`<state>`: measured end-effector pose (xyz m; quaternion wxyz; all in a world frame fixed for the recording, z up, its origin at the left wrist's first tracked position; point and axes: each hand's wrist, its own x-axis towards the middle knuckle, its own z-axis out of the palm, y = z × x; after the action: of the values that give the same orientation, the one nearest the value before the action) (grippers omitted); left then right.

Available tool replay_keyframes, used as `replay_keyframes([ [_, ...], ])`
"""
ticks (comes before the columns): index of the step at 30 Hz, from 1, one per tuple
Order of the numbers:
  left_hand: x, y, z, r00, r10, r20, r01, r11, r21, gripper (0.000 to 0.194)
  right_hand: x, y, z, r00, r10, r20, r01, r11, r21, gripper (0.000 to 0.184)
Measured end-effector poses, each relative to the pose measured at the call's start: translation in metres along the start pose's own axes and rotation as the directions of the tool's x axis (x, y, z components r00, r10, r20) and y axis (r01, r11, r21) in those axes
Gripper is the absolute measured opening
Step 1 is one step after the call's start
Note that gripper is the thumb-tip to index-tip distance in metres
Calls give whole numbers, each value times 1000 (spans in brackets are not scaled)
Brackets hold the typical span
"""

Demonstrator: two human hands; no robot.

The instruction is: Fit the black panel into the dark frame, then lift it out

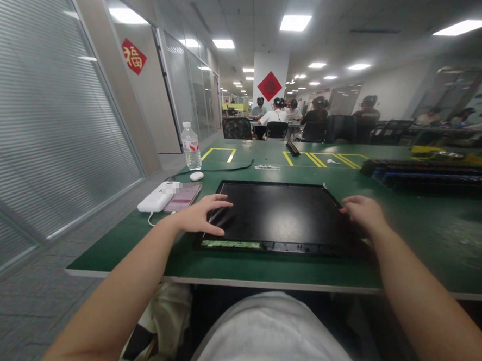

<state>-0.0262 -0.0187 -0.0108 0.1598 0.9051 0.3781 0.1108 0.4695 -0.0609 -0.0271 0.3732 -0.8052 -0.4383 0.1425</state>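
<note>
- Left grip (204, 212): thumb and fingers spread well apart, over the left side of the black panel (283, 208); whether the fingertips touch its surface, I cannot tell.
- Right grip (364, 212): fingers curled in, with thumb and forefinger close together at the panel's right edge, near its upper corner; whether they pinch that edge, I cannot tell.
- The panel lies flat between the two grips, its dark face up, on the green table (424, 240), close to the near edge.
- Along the panel's near side, a green circuit strip (231, 245) shows at the left, nearer the left grip than the right.
- Just beyond the left wrist lie a phone (189, 194) and a white box (154, 199), touching or overlapping.
- Farther out on that side are a small white oval object (196, 176), a black cable (228, 169) and an upright clear bottle (192, 151).
- Past the right grip, dark bristly brushes (428, 174) lie toward the table's right.
</note>
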Motion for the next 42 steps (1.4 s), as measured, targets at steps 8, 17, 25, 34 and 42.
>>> replay_keyframes([
  [8, -1, 6, -4, 994, 109, 33, -106, 992, -68, 82, -3, -2, -1, 1000, -2, 6, 2, 1000, 17, 34],
  [17, 0, 14, -2, 985, 171, -23, -172, 984, -55, 77, 0, 2, 1, 1000, -9, -6, 9, 999, 40, 31],
  [25, 0, 12, 0, 983, 183, -26, -185, 978, -100, 70, 2, 4, 2, 1000, 5, -3, -5, 999, 46, 31],
  [34, 4, 1, 4, 996, 13, -85, -18, 998, -55, 54, 3, 5, 4, 1000, -22, 1, 22, 999, 34, 30],
  [42, 16, -18, 15, 955, -180, -235, 204, 976, 81, 53, 12, 13, -1, 993, -33, -115, 22, 995, -97, 25],
])
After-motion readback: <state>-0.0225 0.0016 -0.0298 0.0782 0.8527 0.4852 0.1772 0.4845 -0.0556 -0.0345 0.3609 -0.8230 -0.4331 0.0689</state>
